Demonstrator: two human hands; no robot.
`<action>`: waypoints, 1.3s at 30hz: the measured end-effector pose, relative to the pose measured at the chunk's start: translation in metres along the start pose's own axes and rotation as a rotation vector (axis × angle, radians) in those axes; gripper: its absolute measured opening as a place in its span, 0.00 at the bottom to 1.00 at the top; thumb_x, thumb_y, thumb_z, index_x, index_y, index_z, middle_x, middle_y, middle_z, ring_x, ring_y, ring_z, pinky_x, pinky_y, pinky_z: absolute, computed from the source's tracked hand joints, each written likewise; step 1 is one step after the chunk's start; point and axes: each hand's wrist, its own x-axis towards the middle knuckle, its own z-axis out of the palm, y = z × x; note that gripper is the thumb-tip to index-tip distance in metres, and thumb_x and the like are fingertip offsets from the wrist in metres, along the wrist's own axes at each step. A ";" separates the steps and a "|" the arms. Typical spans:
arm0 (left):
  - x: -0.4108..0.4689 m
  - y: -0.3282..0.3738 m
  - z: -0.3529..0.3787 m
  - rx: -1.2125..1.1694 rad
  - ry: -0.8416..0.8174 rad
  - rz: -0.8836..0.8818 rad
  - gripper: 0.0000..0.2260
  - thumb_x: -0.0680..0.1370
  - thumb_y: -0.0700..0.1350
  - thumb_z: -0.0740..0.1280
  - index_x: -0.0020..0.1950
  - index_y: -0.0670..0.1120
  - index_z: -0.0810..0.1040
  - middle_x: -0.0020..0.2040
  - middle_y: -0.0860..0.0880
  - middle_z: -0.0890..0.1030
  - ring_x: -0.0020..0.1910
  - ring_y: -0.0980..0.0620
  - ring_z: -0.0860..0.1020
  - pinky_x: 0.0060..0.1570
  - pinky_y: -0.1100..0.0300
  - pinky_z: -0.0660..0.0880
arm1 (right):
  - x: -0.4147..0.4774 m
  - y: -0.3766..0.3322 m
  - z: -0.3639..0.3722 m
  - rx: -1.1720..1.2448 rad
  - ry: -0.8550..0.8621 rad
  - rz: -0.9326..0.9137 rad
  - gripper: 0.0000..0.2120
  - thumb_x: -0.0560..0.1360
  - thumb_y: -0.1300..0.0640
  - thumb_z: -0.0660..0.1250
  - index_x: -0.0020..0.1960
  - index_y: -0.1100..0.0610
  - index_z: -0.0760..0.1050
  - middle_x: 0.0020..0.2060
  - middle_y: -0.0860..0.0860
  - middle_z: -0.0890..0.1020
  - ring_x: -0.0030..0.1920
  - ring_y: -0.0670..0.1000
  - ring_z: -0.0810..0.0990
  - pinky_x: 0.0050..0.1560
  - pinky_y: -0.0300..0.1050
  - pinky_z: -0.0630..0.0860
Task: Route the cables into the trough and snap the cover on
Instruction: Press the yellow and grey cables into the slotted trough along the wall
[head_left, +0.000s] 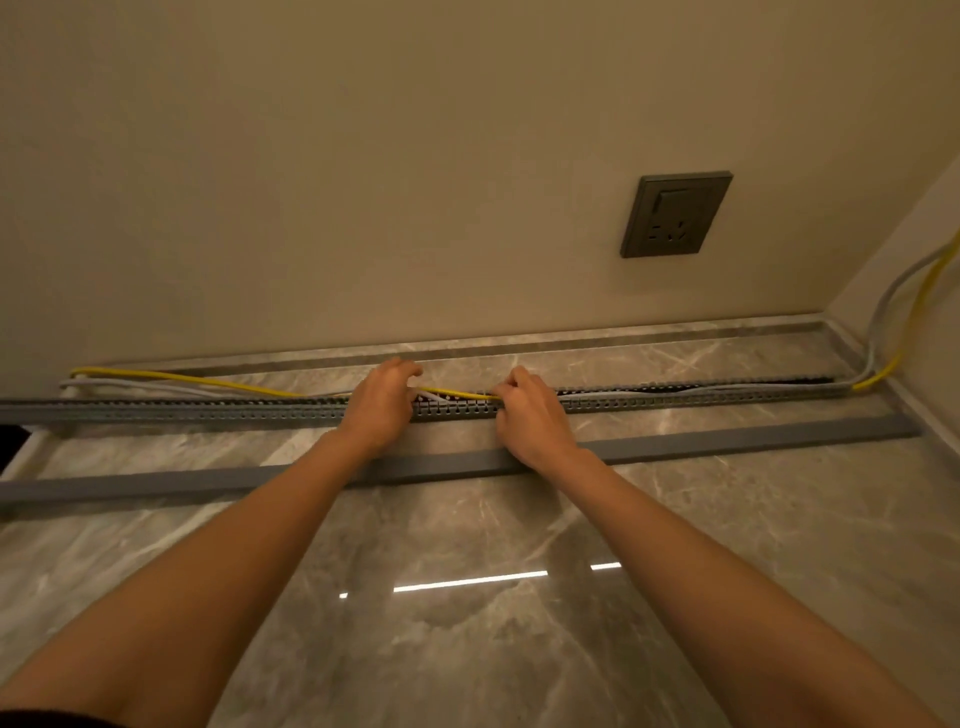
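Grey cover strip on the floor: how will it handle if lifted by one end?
The cover is long and thin, so it will probably sag or whip if lifted by one end; gripping near the middle, or with both hands, looks safer. It looks like light plastic. On the glossy floor it may slide easily when nudged, though its flat shape shouldn't roll.

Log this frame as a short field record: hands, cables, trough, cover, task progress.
left hand: on the slotted grey plastic trough, fingers curled at the cables
right hand: pinching the thin yellow cable over the trough
grey cables: left stretch lies outside, behind the trough
cover: long flat grey strip lying on the marble floor, nearer than the trough, not fitted
progress: routing under way; cover not yet on
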 end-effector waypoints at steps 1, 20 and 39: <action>0.002 -0.009 -0.003 0.002 -0.029 -0.042 0.15 0.77 0.37 0.65 0.64 0.39 0.74 0.65 0.39 0.75 0.64 0.41 0.72 0.63 0.50 0.70 | 0.002 -0.008 0.002 0.021 -0.002 -0.015 0.15 0.76 0.65 0.58 0.62 0.63 0.74 0.58 0.59 0.74 0.58 0.58 0.72 0.61 0.51 0.69; 0.012 -0.096 -0.029 0.020 -0.213 0.094 0.20 0.66 0.55 0.76 0.46 0.44 0.71 0.51 0.44 0.76 0.49 0.47 0.72 0.44 0.59 0.65 | 0.033 -0.091 0.036 -0.034 -0.036 0.056 0.16 0.76 0.64 0.62 0.64 0.60 0.73 0.61 0.57 0.73 0.62 0.57 0.68 0.61 0.51 0.70; 0.009 -0.108 -0.044 -0.002 -0.192 0.210 0.07 0.77 0.40 0.65 0.53 0.40 0.78 0.54 0.41 0.78 0.55 0.43 0.75 0.53 0.52 0.71 | 0.025 -0.096 0.052 -0.166 0.120 -0.005 0.11 0.72 0.75 0.61 0.53 0.70 0.76 0.53 0.64 0.75 0.53 0.63 0.75 0.42 0.53 0.74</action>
